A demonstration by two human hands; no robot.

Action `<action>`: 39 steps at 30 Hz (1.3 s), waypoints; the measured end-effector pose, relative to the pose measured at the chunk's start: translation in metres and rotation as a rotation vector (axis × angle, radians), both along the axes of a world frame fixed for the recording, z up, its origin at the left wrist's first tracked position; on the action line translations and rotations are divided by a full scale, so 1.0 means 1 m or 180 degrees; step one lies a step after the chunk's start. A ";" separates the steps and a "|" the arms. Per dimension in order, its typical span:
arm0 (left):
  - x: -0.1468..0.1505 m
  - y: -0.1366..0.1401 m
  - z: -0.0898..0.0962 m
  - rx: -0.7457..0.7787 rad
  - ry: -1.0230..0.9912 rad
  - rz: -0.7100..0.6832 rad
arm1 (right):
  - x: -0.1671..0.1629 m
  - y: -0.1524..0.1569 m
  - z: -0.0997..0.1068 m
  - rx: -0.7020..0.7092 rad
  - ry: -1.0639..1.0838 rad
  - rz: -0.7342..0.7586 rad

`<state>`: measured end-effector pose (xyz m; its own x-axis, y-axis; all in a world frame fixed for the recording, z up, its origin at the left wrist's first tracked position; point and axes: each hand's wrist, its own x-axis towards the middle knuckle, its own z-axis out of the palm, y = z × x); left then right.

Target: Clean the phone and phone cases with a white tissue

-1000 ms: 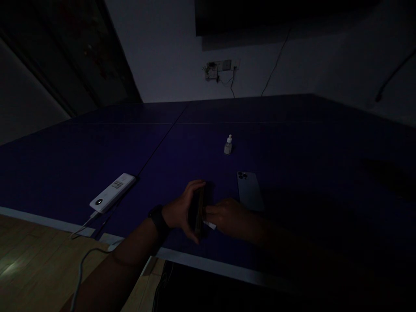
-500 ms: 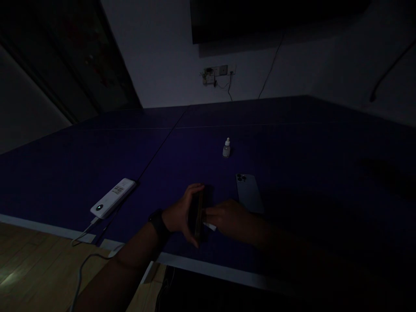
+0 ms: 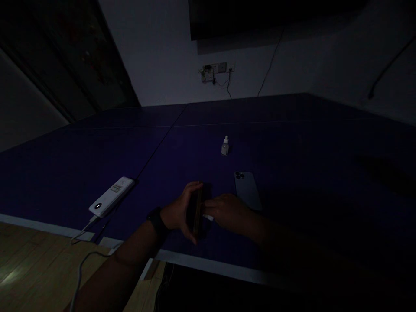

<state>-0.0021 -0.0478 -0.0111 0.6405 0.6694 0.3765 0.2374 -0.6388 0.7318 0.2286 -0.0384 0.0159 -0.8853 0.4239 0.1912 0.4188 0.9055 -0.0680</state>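
Observation:
My left hand (image 3: 178, 212), with a dark band on its wrist, grips a thin dark phone (image 3: 198, 210) by its two ends, thumb at the near end. The phone stands edge-up over the table. Against its right face press the fingers of my right hand (image 3: 227, 213), closed on a small white wipe (image 3: 208, 217) that shows below them; most of it is hidden. Just right of that hand lies a pale blue phone (image 3: 247, 190), back up with its lenses showing. Farther off stands a small dropper bottle (image 3: 225, 148) with a white top. The light is very dim.
A white power bank (image 3: 112, 197) with a lit display lies on the purple table (image 3: 169, 162) at the left. Its cable (image 3: 83, 229) runs over the table's pale front edge. Sockets (image 3: 214, 69) and a dark screen (image 3: 276, 17) are on the wall behind.
The whole view has shifted up slightly. My hands keep nearly the same hold, the right fingers still against the dark phone.

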 end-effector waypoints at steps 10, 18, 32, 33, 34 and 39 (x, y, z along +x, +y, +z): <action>0.001 -0.001 0.002 0.0014 0.0013 0.0016 | 0.001 -0.004 -0.004 -0.0059 0.0039 0.0300; 0.002 -0.002 0.002 0.0032 -0.0067 -0.0031 | -0.004 0.011 0.001 -0.0061 0.0011 -0.0373; 0.001 -0.010 0.008 -0.1068 -0.0408 -0.0044 | -0.001 -0.022 0.001 0.0301 0.1029 0.0472; 0.002 -0.011 0.009 -0.1098 -0.0391 -0.0025 | -0.002 -0.023 0.002 0.0265 0.1188 0.0490; 0.003 -0.012 0.011 -0.1104 -0.0376 0.0030 | -0.004 -0.023 0.002 0.0181 0.1371 0.0511; 0.004 -0.012 0.015 -0.0427 -0.0272 0.0248 | -0.007 -0.027 0.004 -0.0882 0.2519 0.0469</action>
